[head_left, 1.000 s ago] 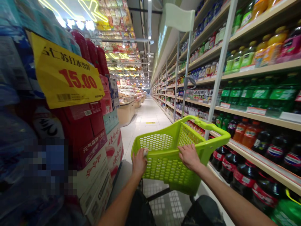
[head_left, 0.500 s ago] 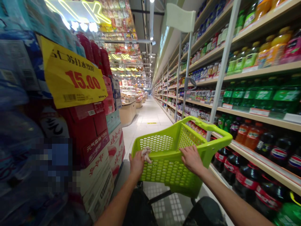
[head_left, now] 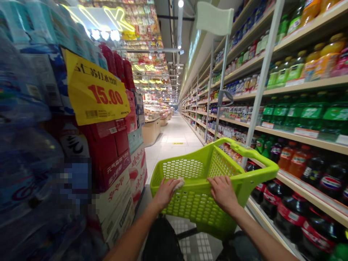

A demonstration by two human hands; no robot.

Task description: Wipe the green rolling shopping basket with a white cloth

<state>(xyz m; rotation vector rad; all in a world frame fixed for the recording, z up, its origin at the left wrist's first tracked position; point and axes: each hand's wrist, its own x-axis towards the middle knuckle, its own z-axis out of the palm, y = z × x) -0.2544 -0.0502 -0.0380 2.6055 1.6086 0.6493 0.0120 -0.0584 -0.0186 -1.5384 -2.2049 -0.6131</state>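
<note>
A lime-green plastic shopping cart (head_left: 198, 204) with perforated walls stands turned sideways before me, its handle on the right. My left hand (head_left: 164, 194) is closed on a small crumpled whitish cloth (head_left: 179, 183), pressed against the top edge of the cart's near side. Whether it is cloth or tissue is hard to tell. Over the same edge, farther right, my right hand (head_left: 223, 193) hooks its fingers and grips the rim; its fingertips drop inside the basket. The basket's floor is mostly hidden by the near wall.
Stacked drink cartons (head_left: 114, 159) and wrapped bottles rise close on the left, under a yellow price sign (head_left: 98, 92). Shelves of bottled drinks (head_left: 307, 112) line the right side. Between them a pale tiled aisle (head_left: 174, 130) runs ahead, past wooden display counters (head_left: 150, 130).
My left hand has slid rightward along the cart's rim with the whitish cloth. My right hand keeps its grip at about the same spot. The view has shifted slightly left.
</note>
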